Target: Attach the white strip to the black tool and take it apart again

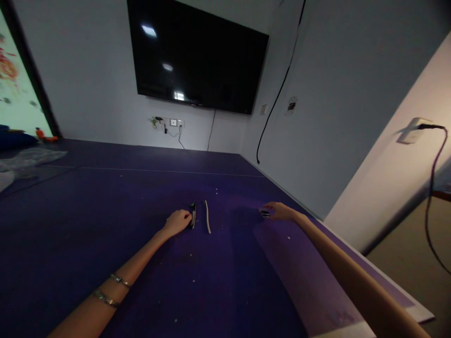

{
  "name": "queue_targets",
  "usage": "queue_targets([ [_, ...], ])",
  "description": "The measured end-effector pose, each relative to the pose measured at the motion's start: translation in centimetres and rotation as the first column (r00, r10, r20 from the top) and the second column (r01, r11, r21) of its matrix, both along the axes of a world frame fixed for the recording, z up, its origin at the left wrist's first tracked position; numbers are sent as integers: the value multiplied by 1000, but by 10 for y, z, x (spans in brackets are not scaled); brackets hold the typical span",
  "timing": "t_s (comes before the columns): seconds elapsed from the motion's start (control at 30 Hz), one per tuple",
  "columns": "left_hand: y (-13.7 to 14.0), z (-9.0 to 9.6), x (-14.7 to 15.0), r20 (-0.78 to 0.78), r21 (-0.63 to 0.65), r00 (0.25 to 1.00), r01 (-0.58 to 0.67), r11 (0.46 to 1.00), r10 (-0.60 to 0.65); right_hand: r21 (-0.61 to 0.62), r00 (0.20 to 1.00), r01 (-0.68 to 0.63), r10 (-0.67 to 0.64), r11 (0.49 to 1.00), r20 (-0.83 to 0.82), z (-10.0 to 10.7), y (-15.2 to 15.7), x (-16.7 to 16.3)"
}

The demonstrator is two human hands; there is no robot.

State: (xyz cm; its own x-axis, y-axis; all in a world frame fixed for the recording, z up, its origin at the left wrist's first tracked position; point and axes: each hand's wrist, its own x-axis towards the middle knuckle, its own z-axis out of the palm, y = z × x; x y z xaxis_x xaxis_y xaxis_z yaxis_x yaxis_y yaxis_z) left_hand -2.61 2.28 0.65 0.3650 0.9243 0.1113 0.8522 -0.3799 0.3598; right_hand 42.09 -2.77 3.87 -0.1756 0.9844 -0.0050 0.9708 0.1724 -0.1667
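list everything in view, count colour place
tv: one, black, wall
cables: several, dark, walls
wall plates: several, pale, walls
table: one, purple, below tv
plastic sheet: one, clear, table's left
orange item: one, far left
blue item: one, far left
strip: one, pale, mid table
slim item: one, dark, left of strip
small item: one, dark, right of strip
specks: several, white, table
bracelets: two, silver, left forearm
left hand: one, at slim item
right hand: one, at small item
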Motion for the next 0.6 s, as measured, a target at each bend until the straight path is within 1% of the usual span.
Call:
queue_targets([
  [0.2,-2,0,2,-5,1,1000,-20,1000,20,45,982,-168,171,985,-75,10,22,-85],
  [0.33,-4,0,2,-5,12,1000,-17,1000,17,55,959,-253,258,966,-117,14,37,-134],
  [0.47,-4,-3,2,-4,15,1000,-25,1000,25,59,944,-299,304,952,-126,13,49,-166],
  [0.6,-2,-7,2,-6,31,1000,-31,999,31,24,946,-302,303,953,-117,7,57,-181],
])
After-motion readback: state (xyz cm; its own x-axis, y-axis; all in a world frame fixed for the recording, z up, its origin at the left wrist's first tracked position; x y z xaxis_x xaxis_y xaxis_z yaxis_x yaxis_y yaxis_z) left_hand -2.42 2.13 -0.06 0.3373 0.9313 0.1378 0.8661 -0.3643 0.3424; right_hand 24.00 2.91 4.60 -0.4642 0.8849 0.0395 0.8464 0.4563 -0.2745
